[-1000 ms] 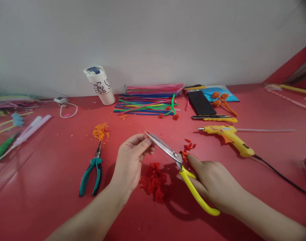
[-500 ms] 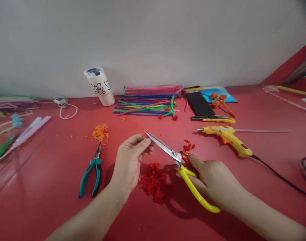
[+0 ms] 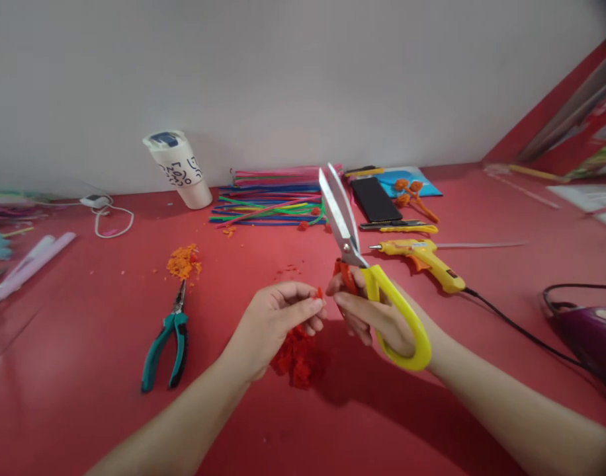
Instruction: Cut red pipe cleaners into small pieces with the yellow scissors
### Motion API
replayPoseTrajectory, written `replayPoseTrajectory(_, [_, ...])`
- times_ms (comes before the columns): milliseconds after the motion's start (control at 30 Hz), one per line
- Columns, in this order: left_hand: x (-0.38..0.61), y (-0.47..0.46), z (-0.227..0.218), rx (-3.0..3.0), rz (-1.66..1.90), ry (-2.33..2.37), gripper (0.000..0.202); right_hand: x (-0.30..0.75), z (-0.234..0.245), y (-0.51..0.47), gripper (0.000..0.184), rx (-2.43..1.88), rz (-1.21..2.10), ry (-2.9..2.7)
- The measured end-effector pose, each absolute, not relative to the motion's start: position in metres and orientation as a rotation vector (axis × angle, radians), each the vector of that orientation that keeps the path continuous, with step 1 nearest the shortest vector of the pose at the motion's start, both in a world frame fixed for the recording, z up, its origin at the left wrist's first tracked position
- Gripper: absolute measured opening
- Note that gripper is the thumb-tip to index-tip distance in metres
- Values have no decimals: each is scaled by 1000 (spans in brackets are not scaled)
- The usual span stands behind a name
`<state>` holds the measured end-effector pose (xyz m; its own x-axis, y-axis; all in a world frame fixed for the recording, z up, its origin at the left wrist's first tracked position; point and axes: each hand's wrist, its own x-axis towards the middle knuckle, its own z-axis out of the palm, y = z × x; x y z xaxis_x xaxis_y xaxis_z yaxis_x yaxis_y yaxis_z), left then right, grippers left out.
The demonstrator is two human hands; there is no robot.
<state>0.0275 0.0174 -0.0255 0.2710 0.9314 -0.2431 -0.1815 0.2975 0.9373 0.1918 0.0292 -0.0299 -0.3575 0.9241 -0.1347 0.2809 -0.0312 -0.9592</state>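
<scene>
My right hand (image 3: 370, 316) grips yellow-handled scissors (image 3: 363, 266), their blades raised and pointing away from me toward the wall. Its fingertips also touch a small red piece. My left hand (image 3: 276, 320) pinches a small red pipe-cleaner bit (image 3: 319, 293) between thumb and fingers, fingertip to fingertip with the right hand. Below the hands lies a pile of cut red pieces (image 3: 294, 357) on the red table (image 3: 85, 396).
Teal pliers (image 3: 165, 337) lie to the left, orange clippings (image 3: 182, 260) beyond them. A yellow glue gun (image 3: 422, 259) with its cord, a black phone (image 3: 375, 198), coloured pipe cleaners (image 3: 273, 201) and a paper cup (image 3: 178, 168) sit farther back. A purple device (image 3: 588, 330) is at right.
The right hand swung the scissors up from level to upright and moved left to meet the left hand. The left hand dropped slightly toward the red pile. The view shifted right.
</scene>
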Motion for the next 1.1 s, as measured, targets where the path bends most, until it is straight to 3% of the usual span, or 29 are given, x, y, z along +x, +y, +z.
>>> replayPoseTrajectory(133, [30,15,-25,1018,791,979,7,191,-28,29,20,-1098,1529,-1640])
replayPoseTrajectory(300, [30,15,-25,1020,784,1004,6,190,-22,26,10,-1225,1508,-1616])
replayPoseTrajectory(467, [30,16,-27,900,764,877,20,187,-17,23,8,-1287,1459,-1651])
replayPoseTrajectory(600, [31,15,-28,834,711,883,13,186,-19,22,6,-1311,1458,-1607])
replayPoseTrajectory(667, [30,16,-28,921,700,955,12,187,-23,24,8,-1294,1402,-1568])
replayPoseTrajectory(800, [25,22,-27,1304,761,1306,33,192,-31,30,14,-1193,1364,-1526])
replayPoseTrajectory(867, [23,23,-26,1396,836,1383,31,194,-33,32,15,-1176,1387,-1534])
replayPoseTrajectory(933, [24,23,-26,1325,856,1316,20,193,-31,31,13,-1175,1404,-1543])
replayPoseTrajectory(1100, [30,14,-27,948,711,962,24,188,-26,26,11,-1198,1396,-1587])
